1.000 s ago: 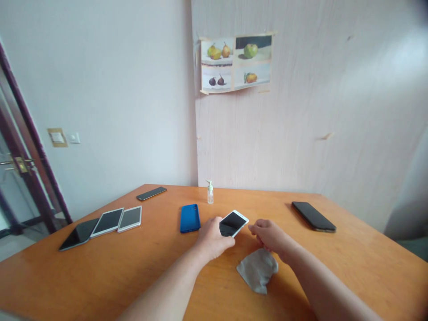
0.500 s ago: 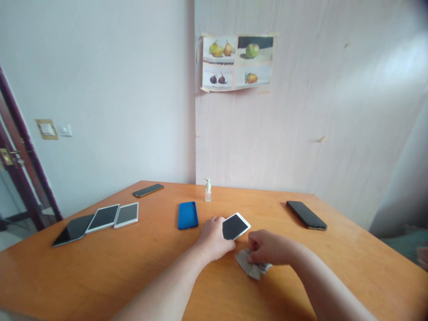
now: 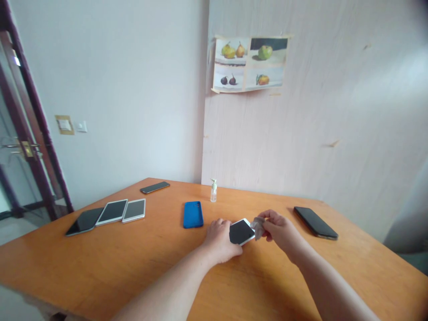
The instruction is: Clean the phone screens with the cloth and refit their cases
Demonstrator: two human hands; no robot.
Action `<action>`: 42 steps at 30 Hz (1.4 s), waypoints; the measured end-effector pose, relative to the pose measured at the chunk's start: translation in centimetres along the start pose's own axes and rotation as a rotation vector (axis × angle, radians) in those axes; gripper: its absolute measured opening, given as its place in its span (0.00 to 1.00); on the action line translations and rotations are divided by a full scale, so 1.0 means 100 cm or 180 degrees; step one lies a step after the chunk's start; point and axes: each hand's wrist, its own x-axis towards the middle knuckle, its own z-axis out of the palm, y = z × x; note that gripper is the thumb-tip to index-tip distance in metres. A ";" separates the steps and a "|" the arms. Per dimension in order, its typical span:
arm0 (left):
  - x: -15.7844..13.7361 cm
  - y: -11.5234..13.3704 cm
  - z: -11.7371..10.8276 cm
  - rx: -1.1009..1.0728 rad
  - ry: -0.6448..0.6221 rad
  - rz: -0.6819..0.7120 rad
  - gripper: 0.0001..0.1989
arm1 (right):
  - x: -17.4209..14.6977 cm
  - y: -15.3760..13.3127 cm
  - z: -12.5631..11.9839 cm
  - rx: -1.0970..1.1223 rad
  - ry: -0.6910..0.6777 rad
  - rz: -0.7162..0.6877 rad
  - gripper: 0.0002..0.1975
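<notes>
The left hand (image 3: 219, 240) holds a white phone (image 3: 241, 232) by its left end, thumb along the side toward the near edge of the table (image 3: 150, 267) and fingers along the side toward the far edge. The phone is around the middle of the table, between the two hands, with its dark screen up; whether its underside touches the wood cannot be told. The right hand (image 3: 277, 229) pinches a small crumpled grey cloth (image 3: 258, 227) between thumb and fingers, the grip narrow. The cloth is at the phone's right end and seems to touch it there.

Beyond the left hand, toward the far edge, lies a blue phone case (image 3: 193, 215). A clear pump bottle (image 3: 213, 191) stands upright close to the far edge, a little to the right of the case. Near the far left corner lies a dark phone (image 3: 155, 187). Along the left edge, a black tablet (image 3: 84, 221), a white tablet (image 3: 112, 211) and a smaller white device (image 3: 133, 210) with a grey screen lie side by side in a close row. Toward the right edge, well apart from these, a black phone (image 3: 315, 222) lies flat. A fruit poster (image 3: 250, 63) is taped to the wall behind the far edge.
</notes>
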 end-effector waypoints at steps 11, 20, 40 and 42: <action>-0.002 0.004 -0.001 0.0169 -0.0230 0.0030 0.24 | 0.009 0.032 0.023 -0.0538 0.0173 -0.0109 0.11; -0.003 0.003 0.000 0.0210 -0.0222 0.0140 0.23 | 0.002 0.026 0.030 -0.2238 0.0269 -0.0627 0.08; -0.007 -0.003 -0.038 0.0137 -0.0703 0.0357 0.39 | -0.008 0.019 0.017 -0.3130 -0.0361 -0.1121 0.14; -0.009 -0.002 -0.043 0.0085 -0.0781 0.0354 0.38 | -0.006 0.022 0.014 -0.3140 -0.0353 -0.1009 0.16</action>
